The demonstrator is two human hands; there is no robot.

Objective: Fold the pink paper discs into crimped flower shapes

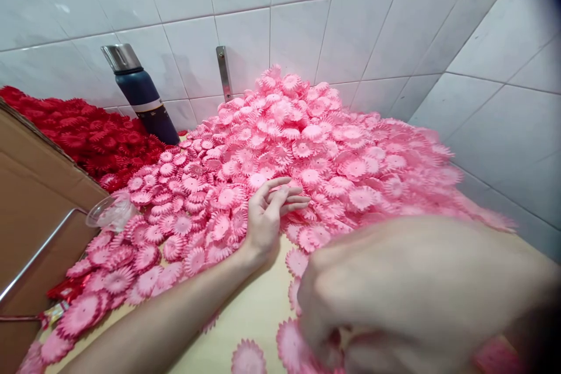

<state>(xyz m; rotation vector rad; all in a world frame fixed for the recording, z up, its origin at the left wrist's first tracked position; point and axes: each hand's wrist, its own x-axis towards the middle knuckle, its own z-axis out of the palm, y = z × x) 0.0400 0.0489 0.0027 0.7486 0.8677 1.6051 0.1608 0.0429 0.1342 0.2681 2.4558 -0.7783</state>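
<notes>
Head view: pink, round, petal-edged discs (310, 177) lie heaped on a pale-yellow tabletop (249, 304). Left hand (268, 207) is at the heap's front edge, grip spread; right hand (385, 289), blurred, curls over nearer discs, whether pinching any cannot be told.

Bare left hand (268, 213) extended; bare right hand (377, 286) bent
The bare left forearm (175, 310) slants upward, fingers pointing rightward, loosely straight, thumb across in front; the right hand, close and blurred, turns its back upward, fingers curled down.
</notes>
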